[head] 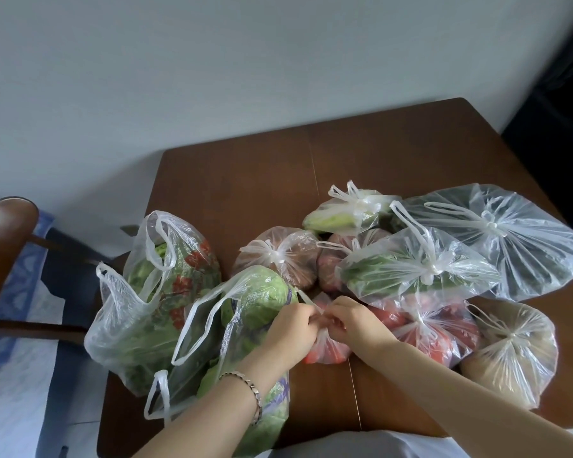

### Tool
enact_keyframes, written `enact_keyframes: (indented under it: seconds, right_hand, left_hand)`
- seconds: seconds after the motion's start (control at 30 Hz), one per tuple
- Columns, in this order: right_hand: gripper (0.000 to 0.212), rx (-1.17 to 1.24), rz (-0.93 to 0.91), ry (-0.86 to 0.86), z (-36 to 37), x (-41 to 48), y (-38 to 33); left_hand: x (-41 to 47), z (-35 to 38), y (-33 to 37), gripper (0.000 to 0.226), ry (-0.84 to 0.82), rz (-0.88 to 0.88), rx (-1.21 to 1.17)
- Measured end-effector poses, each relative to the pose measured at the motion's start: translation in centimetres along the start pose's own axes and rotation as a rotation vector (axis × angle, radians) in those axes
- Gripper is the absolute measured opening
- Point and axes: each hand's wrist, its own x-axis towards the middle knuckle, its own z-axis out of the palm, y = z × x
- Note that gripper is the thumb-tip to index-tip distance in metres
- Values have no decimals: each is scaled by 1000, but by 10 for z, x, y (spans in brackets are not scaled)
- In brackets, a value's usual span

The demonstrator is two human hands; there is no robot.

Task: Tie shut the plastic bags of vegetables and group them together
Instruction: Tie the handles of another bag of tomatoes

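A brown wooden counter (245,180) stands against a pale wall (212,61). A wooden chair (7,233) sits off its edge, far to the left of the grips.

Left of the left grip (290,328), two bags stand with their handles loose and untied. These are the cabbage bag (258,292), which touches that wrist, and beyond it the leafy greens bag (136,325). A bracelet (252,388) circles the left wrist.

Beyond and to the right of the right grip (354,322), knotted bags crowd together. They are the brown-skinned bag (285,256), the tied greens bag (417,269), the large clear bag (510,246), the tomato bag (437,332) just beside the right grip, and the beige bag (513,352) furthest right.

The small red bag (328,350) lies directly under both grips, on the counter between the cabbage bag and the tomato bag. It is thin clear plastic over red vegetables. Its neck is gathered upward, and both grips have their fingers curled and pinching its handles. One white handle strand (306,299) sticks out above the left grip. Whether the knot is finished cannot be told.
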Motion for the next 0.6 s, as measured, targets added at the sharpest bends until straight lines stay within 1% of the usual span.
enact_keyframes:
  seconds: [0.1,0.27,0.33,0.37,0.43,0.5,0.53,0.6]
  right_hand:
    - [14,110,29,56,0,-4,1]
    - [12,321,202,258,5,-14,0]
    - [13,372,228,281,3,-16,-2]
    - [14,387,227,259,1,-16,-4]
    - [23,447,219,186,-5,-15,-4]
    - [28,549,252,76,-11,-14,-4]
    - [26,642,294,14,-13,-13,0]
    - [22,928,456,-152,-17,-13,6]
  left_hand:
    - [-1,4,-3,29,19,5,2]
    - [-2,13,-5,28,65,54,-33]
    - [-1,13,-5,27,78,82,-37]
    - [-2,13,-5,27,85,97,-30]
    - [-2,13,-8,26,99,138,-11]
    - [-4,11,-10,23,95,187,-4]
    - [-4,11,-11,23,87,214,9]
    - [-4,11,-13,26,61,245,37]
